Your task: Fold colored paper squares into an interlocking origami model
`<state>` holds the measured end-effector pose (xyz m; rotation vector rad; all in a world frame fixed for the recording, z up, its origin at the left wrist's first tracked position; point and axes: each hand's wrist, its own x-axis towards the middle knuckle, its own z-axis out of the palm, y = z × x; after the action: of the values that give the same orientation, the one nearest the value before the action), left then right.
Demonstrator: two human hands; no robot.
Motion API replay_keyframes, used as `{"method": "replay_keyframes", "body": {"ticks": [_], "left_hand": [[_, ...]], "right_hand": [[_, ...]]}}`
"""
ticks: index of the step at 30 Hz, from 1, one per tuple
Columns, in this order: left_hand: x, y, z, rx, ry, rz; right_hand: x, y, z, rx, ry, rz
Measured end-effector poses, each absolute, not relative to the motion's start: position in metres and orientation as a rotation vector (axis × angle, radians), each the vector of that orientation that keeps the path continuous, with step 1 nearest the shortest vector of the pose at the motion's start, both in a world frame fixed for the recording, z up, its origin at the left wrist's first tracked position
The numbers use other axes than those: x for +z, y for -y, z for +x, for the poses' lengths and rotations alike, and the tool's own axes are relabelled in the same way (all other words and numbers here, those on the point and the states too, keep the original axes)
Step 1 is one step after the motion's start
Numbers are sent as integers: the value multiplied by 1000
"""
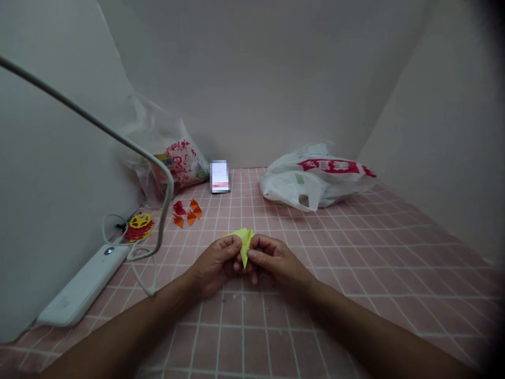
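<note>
Between my two hands is a folded piece of yellow paper (245, 247), held a little above the pink gridded surface. One pointed tip of it hangs down and another flap sticks up. My left hand (219, 260) pinches its left side between thumb and fingers. My right hand (276, 259) grips the right side in the same way, thumb on top. The fingertips underneath are partly hidden by the paper and the thumbs. Beyond my left hand lie several small folded orange paper pieces (192, 212) and a red one (179, 207).
A clear plastic bag with red print (181, 163) stands back left, beside a lit phone (220, 177). A white plastic bag (294, 179) lies back right. At left are a white power bank (84, 284), a cable (168, 205) arching forward, and a yellow and red patterned item (140, 223).
</note>
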<state>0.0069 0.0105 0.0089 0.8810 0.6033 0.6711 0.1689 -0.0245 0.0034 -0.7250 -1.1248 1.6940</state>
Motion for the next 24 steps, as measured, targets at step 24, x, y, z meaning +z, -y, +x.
{"method": "replay_keyframes", "body": {"ticks": [24], "left_hand": [[7, -11, 3, 842, -760, 1470]], "right_hand": [[4, 26, 170, 950, 1518, -1127]]}}
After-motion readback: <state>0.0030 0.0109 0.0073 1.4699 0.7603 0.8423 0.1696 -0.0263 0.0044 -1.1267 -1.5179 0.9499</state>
